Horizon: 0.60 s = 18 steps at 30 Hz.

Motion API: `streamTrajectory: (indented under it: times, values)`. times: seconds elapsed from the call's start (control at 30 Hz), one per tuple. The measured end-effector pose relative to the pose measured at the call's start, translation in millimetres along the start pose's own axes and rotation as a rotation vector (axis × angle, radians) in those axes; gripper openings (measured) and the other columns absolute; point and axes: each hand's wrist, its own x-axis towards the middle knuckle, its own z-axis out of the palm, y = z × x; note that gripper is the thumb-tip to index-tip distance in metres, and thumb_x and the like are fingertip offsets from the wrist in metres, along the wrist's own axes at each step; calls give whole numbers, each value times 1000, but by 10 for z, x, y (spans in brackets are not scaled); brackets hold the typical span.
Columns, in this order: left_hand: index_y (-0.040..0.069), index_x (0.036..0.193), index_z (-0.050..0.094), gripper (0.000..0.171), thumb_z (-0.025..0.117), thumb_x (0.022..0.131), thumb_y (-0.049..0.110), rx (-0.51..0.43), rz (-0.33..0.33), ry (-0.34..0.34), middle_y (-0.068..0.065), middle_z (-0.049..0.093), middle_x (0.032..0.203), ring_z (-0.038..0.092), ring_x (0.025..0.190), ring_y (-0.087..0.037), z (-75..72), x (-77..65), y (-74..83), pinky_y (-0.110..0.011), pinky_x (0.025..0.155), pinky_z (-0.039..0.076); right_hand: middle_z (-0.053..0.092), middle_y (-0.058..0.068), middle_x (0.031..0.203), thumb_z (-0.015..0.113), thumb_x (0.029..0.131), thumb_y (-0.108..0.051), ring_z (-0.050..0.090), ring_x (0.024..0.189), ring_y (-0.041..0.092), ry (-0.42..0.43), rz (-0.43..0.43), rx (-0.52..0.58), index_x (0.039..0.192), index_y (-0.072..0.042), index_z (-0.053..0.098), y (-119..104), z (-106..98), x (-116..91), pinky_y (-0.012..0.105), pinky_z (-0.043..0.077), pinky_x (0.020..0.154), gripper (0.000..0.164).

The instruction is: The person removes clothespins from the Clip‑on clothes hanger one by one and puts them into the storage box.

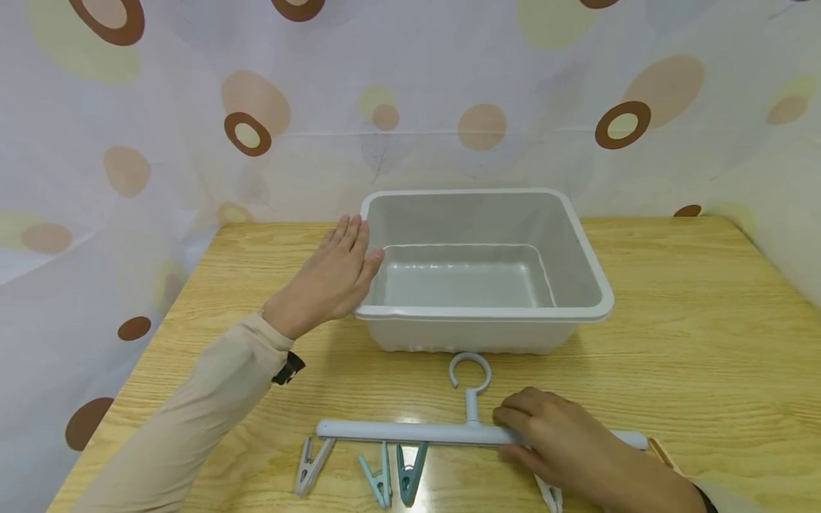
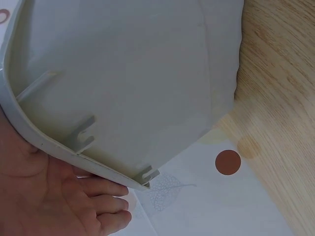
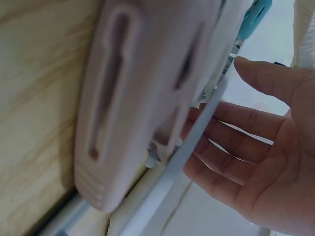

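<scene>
My left hand [image 1: 333, 278] is unclenched, fingers straight and close together, the palm laid along the left rim of the pale grey tub [image 1: 481, 313]. I hold nothing in it; the thumb stands a little apart and reaches over the tub's edge, while from my left wrist the fingertips show free beyond the rim. The tub sits upright on the wooden table [image 1: 705, 320], near its back edge.

My right hand [image 1: 571, 442] is at the pale hanger [image 1: 398, 431], which lies in front of the tub with its hook [image 1: 489, 374] pointing that way. The fingers are loose and only gently bent, lying across the right half of the bar, and the thumb is spread away from them on the near side (my wrist view shows the palm quite uncovered), so I have no closed grip on it.

Along the near side of the bar are the clips: a pinkish-grey clip [image 1: 313, 470] by its left end, then a light blue clip [image 1: 380, 479] and a teal clip [image 1: 410, 476] side by side, and a whitish clip [image 1: 549, 493] partly hidden under my right hand.
</scene>
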Motion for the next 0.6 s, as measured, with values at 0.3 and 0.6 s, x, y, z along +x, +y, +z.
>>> streamTrajectory:
  times: [0.3, 0.6]
  values:
    - [-12, 148, 10, 64, 17, 106, 36, -1, -11, -8, -27, 5, 156, -4, 145, -36, 20, 6, 3, -45, 117, 3, 66, 1, 92, 77, 81, -25, 62, 83, 15, -17, -15, -10, 96, -6, 71, -7, 49, 56, 31, 54, 72, 25]
    - [-12, 147, 10, 64, 18, 106, 37, -3, -10, -2, -28, 4, 156, -3, 145, -38, 22, 10, 7, -45, 117, 3, 62, -1, 87, 78, 81, -19, 57, 76, 9, -69, 62, 78, 89, -7, 67, -37, 70, 87, 25, 52, 63, 18]
